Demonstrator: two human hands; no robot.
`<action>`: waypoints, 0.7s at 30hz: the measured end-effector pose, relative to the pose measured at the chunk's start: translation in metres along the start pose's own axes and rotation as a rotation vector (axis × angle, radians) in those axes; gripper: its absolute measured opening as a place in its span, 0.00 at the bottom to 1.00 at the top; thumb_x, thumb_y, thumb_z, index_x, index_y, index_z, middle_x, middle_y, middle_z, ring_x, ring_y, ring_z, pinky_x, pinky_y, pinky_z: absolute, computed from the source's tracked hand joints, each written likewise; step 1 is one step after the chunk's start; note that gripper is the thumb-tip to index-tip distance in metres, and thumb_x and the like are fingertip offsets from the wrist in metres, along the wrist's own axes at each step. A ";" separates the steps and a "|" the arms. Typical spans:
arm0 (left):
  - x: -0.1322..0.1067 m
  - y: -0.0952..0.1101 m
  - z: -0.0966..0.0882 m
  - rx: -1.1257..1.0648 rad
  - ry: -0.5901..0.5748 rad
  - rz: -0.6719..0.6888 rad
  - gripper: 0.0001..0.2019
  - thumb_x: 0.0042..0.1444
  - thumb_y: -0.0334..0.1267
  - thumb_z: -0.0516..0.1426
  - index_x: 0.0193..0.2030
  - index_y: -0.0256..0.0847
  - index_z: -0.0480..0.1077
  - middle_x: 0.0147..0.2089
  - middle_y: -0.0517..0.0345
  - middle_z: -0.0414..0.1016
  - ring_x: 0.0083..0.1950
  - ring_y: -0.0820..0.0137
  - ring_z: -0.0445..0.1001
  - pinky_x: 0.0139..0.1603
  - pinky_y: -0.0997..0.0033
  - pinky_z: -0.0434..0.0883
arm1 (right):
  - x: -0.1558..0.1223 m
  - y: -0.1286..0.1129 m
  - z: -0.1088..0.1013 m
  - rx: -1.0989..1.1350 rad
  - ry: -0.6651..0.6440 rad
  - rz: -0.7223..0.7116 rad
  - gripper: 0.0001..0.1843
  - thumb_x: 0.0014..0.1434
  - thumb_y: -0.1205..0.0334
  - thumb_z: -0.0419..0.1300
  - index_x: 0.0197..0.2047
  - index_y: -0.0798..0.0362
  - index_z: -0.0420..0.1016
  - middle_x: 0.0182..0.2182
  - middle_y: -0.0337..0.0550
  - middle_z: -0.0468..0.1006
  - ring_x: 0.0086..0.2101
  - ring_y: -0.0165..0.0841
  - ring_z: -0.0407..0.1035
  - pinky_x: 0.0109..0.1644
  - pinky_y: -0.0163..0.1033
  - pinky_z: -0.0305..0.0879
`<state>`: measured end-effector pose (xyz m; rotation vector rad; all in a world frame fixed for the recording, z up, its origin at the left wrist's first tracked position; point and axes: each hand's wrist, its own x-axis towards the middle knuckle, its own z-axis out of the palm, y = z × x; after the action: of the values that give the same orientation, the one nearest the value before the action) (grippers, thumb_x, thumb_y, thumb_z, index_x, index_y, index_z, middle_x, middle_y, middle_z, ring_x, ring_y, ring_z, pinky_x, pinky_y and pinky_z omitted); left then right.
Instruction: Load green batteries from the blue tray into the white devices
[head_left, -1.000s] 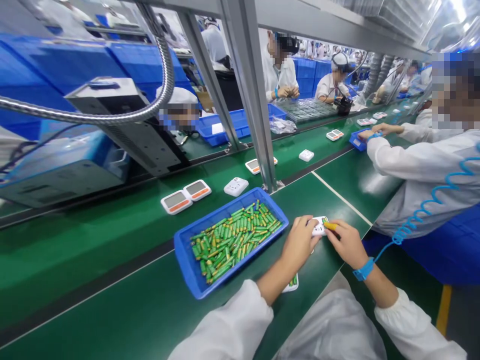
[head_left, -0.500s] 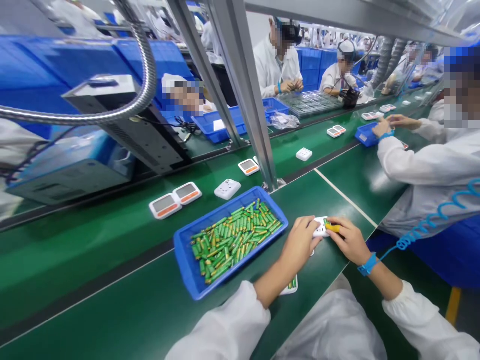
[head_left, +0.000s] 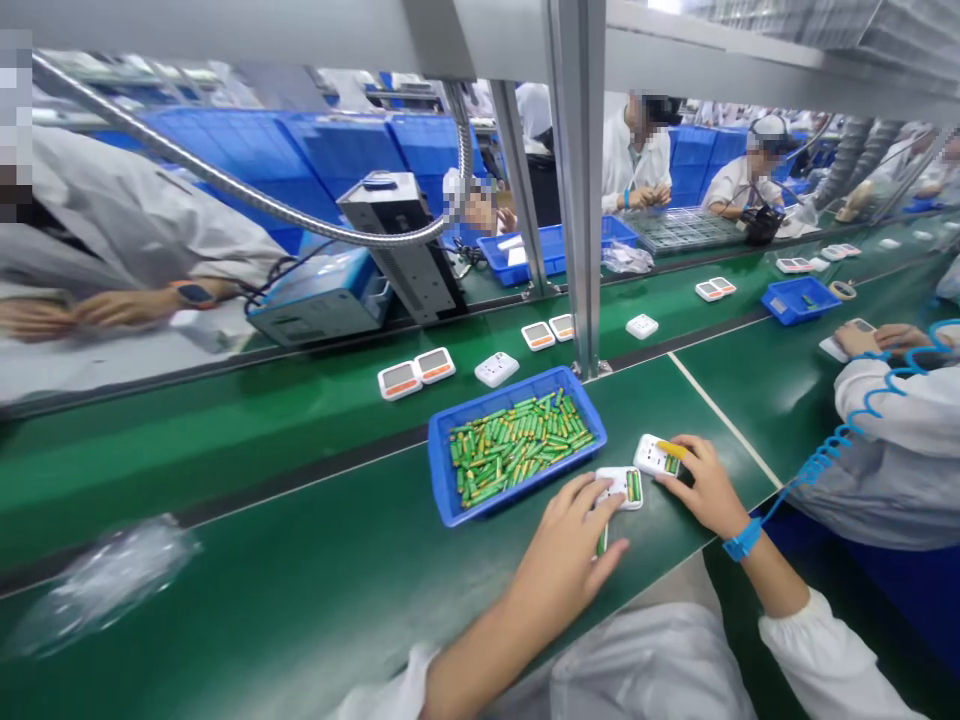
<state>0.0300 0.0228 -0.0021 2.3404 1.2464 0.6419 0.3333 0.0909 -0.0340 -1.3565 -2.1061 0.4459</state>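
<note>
My right hand [head_left: 705, 487] grips the right edge of a small white electronic device [head_left: 646, 452], back side up, with green batteries in its slot. A yellow cover, seemingly a finger cot, sits on the index finger, which lies across the device. My left hand [head_left: 564, 545] is open with its fingers spread. Its fingertips reach over a second white device [head_left: 632, 475] that also has green batteries in it. Below that, green batteries [head_left: 602, 541] show partly behind the left hand. A blue tray [head_left: 442, 495] full of loose green batteries [head_left: 517, 440] stands just beyond my left hand.
White devices with screens [head_left: 416, 373] and a face-down one [head_left: 496, 369] lie on the green belt [head_left: 315, 400]. A metal post [head_left: 581, 200] rises behind the tray. A clear plastic bag [head_left: 112, 580] lies at left. A coiled blue cord [head_left: 832, 450] runs from my right wristband. Co-workers sit around.
My left hand has let go of the device and moved left and nearer, fingers spread. The right hand keeps the device. The view has turned left, bringing in the plastic bag and another co-worker.
</note>
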 end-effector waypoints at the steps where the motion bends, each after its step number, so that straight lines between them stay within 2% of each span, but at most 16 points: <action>1: -0.019 0.002 0.000 0.054 0.061 -0.078 0.29 0.69 0.40 0.66 0.75 0.53 0.68 0.78 0.46 0.66 0.81 0.42 0.61 0.77 0.33 0.67 | 0.007 -0.001 0.002 -0.006 -0.022 -0.018 0.26 0.72 0.51 0.67 0.69 0.46 0.78 0.62 0.57 0.76 0.63 0.53 0.71 0.71 0.65 0.70; 4: -0.057 0.010 0.009 0.139 0.215 -0.259 0.33 0.69 0.39 0.65 0.79 0.50 0.65 0.82 0.42 0.59 0.84 0.37 0.54 0.77 0.26 0.65 | 0.029 -0.009 0.005 0.007 -0.132 -0.108 0.30 0.70 0.49 0.69 0.71 0.48 0.75 0.66 0.59 0.74 0.68 0.53 0.67 0.73 0.65 0.66; 6: -0.063 0.015 0.020 0.115 0.236 -0.288 0.36 0.69 0.38 0.64 0.82 0.49 0.60 0.83 0.40 0.58 0.83 0.39 0.56 0.77 0.30 0.67 | 0.040 -0.020 0.005 0.023 -0.226 -0.178 0.37 0.67 0.45 0.73 0.73 0.48 0.73 0.70 0.61 0.71 0.71 0.55 0.65 0.74 0.66 0.64; 8: -0.058 0.019 0.030 0.078 0.209 -0.282 0.40 0.69 0.35 0.64 0.84 0.53 0.57 0.85 0.42 0.55 0.84 0.41 0.57 0.78 0.34 0.68 | 0.041 -0.032 0.004 0.020 -0.296 -0.233 0.45 0.61 0.42 0.77 0.75 0.47 0.71 0.73 0.63 0.68 0.72 0.58 0.63 0.74 0.67 0.64; 11: -0.044 0.021 0.039 0.051 0.157 -0.256 0.43 0.66 0.30 0.67 0.83 0.57 0.58 0.86 0.45 0.51 0.85 0.43 0.55 0.78 0.37 0.68 | 0.028 -0.045 0.004 -0.008 -0.286 -0.262 0.50 0.58 0.44 0.80 0.78 0.43 0.70 0.77 0.63 0.62 0.73 0.62 0.61 0.74 0.67 0.65; 14: -0.028 0.021 0.039 0.035 0.125 -0.208 0.44 0.62 0.30 0.71 0.81 0.56 0.62 0.86 0.45 0.52 0.85 0.45 0.55 0.79 0.39 0.68 | 0.006 -0.041 0.005 -0.030 -0.204 -0.216 0.46 0.64 0.48 0.76 0.80 0.39 0.66 0.80 0.59 0.56 0.75 0.62 0.59 0.74 0.68 0.66; 17: -0.002 0.020 0.035 0.011 0.058 -0.133 0.45 0.59 0.33 0.75 0.80 0.54 0.63 0.85 0.43 0.54 0.85 0.46 0.56 0.80 0.39 0.67 | -0.006 -0.021 0.001 -0.078 -0.109 -0.150 0.41 0.66 0.48 0.73 0.78 0.36 0.68 0.79 0.57 0.57 0.75 0.63 0.59 0.75 0.70 0.65; 21: 0.056 0.021 0.040 -0.031 -0.024 -0.015 0.45 0.58 0.40 0.77 0.79 0.52 0.65 0.84 0.40 0.56 0.85 0.44 0.56 0.79 0.38 0.67 | -0.005 0.017 -0.021 -0.161 -0.014 -0.040 0.37 0.64 0.45 0.73 0.74 0.40 0.74 0.78 0.58 0.60 0.74 0.64 0.59 0.75 0.71 0.63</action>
<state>0.0940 0.0544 -0.0112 2.3053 1.2334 0.6224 0.3607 0.0928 -0.0290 -1.4009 -2.2163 0.2754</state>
